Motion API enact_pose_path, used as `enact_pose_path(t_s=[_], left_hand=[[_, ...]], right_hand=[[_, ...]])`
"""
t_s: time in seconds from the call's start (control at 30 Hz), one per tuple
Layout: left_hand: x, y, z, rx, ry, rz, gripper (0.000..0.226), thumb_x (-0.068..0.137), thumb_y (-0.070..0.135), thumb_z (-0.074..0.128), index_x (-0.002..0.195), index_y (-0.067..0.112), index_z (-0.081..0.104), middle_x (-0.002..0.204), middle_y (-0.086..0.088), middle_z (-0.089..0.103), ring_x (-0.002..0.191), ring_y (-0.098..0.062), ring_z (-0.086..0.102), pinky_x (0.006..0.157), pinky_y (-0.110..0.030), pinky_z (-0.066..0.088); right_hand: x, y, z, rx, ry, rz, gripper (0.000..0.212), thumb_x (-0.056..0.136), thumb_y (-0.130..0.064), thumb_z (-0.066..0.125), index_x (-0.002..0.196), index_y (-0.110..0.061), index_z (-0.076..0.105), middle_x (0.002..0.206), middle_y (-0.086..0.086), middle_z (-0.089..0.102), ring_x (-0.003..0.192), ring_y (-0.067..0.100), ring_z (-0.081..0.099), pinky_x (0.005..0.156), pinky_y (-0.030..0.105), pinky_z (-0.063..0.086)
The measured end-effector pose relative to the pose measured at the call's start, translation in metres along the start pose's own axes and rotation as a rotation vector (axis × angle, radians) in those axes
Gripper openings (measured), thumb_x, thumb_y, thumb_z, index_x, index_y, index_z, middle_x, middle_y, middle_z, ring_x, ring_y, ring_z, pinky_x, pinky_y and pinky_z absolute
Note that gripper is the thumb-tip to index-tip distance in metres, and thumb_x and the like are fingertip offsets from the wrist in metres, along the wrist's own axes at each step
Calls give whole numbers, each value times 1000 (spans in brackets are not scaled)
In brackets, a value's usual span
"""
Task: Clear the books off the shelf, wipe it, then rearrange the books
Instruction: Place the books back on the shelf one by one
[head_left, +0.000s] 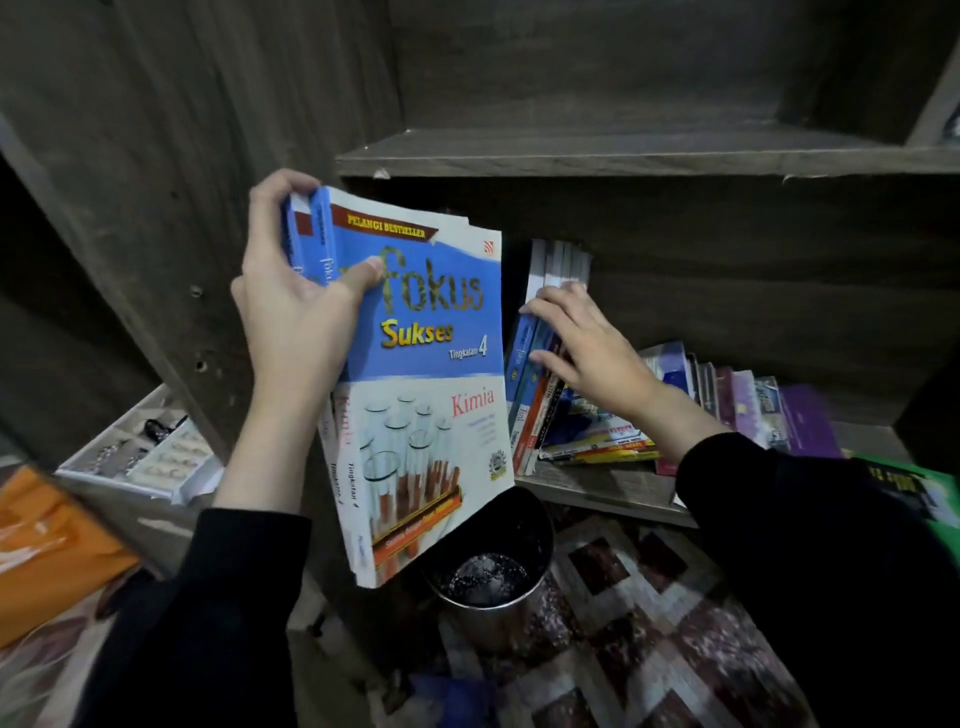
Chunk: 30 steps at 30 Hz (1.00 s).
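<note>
Head view: L hand (291, 312) holds a bundle of blue "Fokus" workbooks (426, 395). Its thumb presses the front cover and its fingers wrap the spines at the top end. The bundle hangs clear of the shelf, in front of the cabinet's left side panel (156, 208) and above a metal bin (488, 577) on the patterned rug (649, 623). Its long axis runs near vertical, bottom end tilted toward the wearer. The grip is full, so L hand has no spare capacity. R hand (597, 348) reaches onto the upright books (558, 260) at the left end of the lower shelf board (597, 491). Fingers are stretched across the tops and spines and the thumb lies low against a blue spine. It is contact only; no closed pinch is visible. Key relation: the upright books stand just right of the held bundle, spines facing out, long axis vertical, leaning slightly left. They lie directly under R fingertips, so R hand is the nearer by far. Est. next move: hook the tops and tip the books outward and left, toward the bundle. A flat stack (597, 441) sits below R wrist. A slanted row (727, 395) runs toward the right end of the board. Est. stage: clearing, early. Risk: the leaning row may slump once its left support goes.
</note>
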<state>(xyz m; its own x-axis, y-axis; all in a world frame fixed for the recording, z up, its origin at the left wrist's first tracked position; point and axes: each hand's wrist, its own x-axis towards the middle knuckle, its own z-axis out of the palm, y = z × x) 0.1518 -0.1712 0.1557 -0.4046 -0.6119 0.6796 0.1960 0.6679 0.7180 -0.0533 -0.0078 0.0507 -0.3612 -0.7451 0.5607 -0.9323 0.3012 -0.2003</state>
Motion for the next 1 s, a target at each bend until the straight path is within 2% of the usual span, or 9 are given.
enact_pose_path(t_s=[0.07, 0.13, 0.17, 0.3, 0.43, 0.53, 0.73, 0.9, 1.0], left_hand=[[-7, 3, 12, 36, 25, 25, 51, 70, 16, 75, 109, 33, 48, 93, 32, 58, 92, 8, 59, 100, -33, 45], [-15, 6, 26, 82, 59, 73, 51, 74, 11, 73, 119, 19, 50, 93, 33, 56, 82, 19, 55, 89, -7, 39], [-19, 8, 33, 104, 66, 99, 52, 76, 10, 72, 122, 16, 50, 97, 30, 58, 80, 20, 55, 84, -2, 36], [-22, 8, 55, 161, 60, 225, 52, 80, 10, 67, 128, 15, 49, 114, 9, 66, 87, -11, 67, 83, -24, 51], [-19, 3, 66, 176, 127, 312, 53, 81, 9, 65, 130, 15, 47, 116, 4, 66, 92, -20, 69, 81, -39, 55], [-40, -9, 75, 194, 196, 377, 53, 83, 7, 67, 126, 23, 40, 119, -2, 65, 97, -19, 67, 84, -35, 55], [-75, -43, 109, 196, 240, 411, 49, 86, 6, 69, 126, 17, 43, 112, -11, 67, 91, -13, 61, 84, -10, 43], [-85, -68, 129, 228, 225, 405, 54, 84, 5, 71, 129, 17, 41, 105, -20, 67, 85, -18, 54, 79, -27, 47], [-87, -82, 133, 249, 222, 361, 62, 87, 13, 68, 138, 25, 34, 108, -19, 64, 83, -17, 57, 72, -23, 49]], right_hand=[[0, 0, 0, 1, 2, 5, 48, 92, -24, 60, 136, -16, 42, 137, 6, 40, 135, 26, 27, 98, 49, 46], [0, 1, 0, -2, -6, 6, 49, 93, -24, 60, 137, -16, 42, 138, 6, 39, 136, 26, 26, 99, 49, 46], [0, 1, 0, -7, -6, 5, 49, 93, -24, 60, 137, -16, 42, 138, 7, 40, 136, 27, 26, 99, 49, 45], [0, 0, 0, -28, -5, -13, 49, 92, -22, 61, 137, -13, 43, 135, 10, 42, 132, 31, 30, 103, 48, 42], [-1, 0, 1, -11, -6, 9, 49, 93, -23, 60, 138, -15, 42, 137, 8, 40, 136, 29, 26, 100, 49, 45], [-1, 0, 1, -15, 8, 2, 48, 93, -22, 60, 137, -15, 42, 137, 8, 41, 136, 29, 26, 99, 48, 46], [-8, 4, 0, -12, 28, 38, 47, 93, -24, 59, 136, -14, 43, 138, 8, 40, 139, 30, 25, 104, 46, 40], [-19, 6, -4, -38, 37, 82, 44, 95, -26, 57, 136, -16, 43, 138, 7, 39, 139, 28, 22, 110, 39, 31], [-21, 4, -7, -28, 26, 100, 44, 95, -24, 57, 136, -15, 44, 139, 8, 39, 139, 27, 20, 109, 34, 27]])
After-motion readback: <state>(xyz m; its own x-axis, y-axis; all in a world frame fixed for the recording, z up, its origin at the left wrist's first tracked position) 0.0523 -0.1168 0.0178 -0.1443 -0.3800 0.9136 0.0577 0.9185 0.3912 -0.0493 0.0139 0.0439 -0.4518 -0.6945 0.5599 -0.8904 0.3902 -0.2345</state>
